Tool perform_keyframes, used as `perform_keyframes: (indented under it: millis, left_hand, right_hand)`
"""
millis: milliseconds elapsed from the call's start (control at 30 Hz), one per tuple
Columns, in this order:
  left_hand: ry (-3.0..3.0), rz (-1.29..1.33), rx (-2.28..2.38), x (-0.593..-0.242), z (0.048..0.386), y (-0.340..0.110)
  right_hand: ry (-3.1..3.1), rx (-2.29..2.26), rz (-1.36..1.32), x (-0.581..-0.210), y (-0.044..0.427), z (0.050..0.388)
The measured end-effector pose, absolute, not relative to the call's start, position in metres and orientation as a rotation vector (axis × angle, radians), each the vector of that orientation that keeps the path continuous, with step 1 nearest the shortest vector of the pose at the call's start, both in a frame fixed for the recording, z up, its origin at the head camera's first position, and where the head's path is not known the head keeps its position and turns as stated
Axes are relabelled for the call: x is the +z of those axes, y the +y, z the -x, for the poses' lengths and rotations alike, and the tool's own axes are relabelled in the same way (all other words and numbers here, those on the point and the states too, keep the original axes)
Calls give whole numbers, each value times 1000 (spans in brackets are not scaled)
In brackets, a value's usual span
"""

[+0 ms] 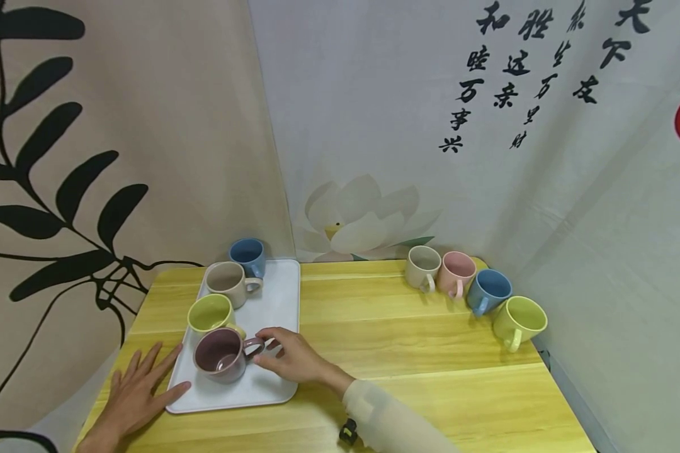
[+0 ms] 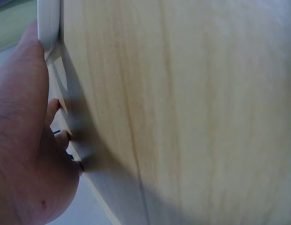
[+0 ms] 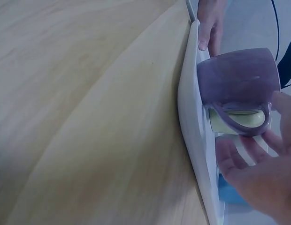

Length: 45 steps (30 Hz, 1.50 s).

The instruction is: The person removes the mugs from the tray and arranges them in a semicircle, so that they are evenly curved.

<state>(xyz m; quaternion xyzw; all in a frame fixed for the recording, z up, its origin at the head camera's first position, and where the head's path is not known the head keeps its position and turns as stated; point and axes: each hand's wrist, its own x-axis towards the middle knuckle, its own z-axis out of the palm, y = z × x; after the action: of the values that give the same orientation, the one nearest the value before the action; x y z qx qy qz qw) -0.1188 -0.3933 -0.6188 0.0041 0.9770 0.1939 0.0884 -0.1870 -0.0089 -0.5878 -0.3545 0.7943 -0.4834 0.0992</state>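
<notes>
A purple mug (image 1: 221, 355) stands on the near part of a white tray (image 1: 272, 384), its handle facing right. My right hand (image 1: 294, 357) is at that handle, with the thumb and curled fingers on either side of it. In the right wrist view the handle of the purple mug (image 3: 239, 75) lies between thumb and fingers of the right hand (image 3: 263, 173). The left hand (image 1: 138, 393) rests with spread fingers at the tray's left edge, its thumb against the rim. Behind the purple mug, a yellow-green mug (image 1: 209, 313), a beige mug (image 1: 226, 282) and a blue mug (image 1: 248, 256) line the tray.
At the table's back right stand a light grey mug (image 1: 422, 267), a pink mug (image 1: 456, 274), a blue mug (image 1: 489, 290) and a yellow-green mug (image 1: 519, 321). The wooden table (image 1: 362, 327) meets a printed cloth backdrop. A small black object (image 1: 348, 432) is beside the right sleeve.
</notes>
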Motion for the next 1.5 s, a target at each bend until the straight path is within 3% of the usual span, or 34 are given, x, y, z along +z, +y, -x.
perform_keyframes:
  millis: [900, 1500]
  left_hand:
    - [2912, -23, 577, -620, 119, -396]
    - [2906, -15, 569, -619, 119, -394]
  right_hand:
    - [2312, -1522, 915, -590, -31, 195]
    - [2181, -1478, 990, -590, -26, 200]
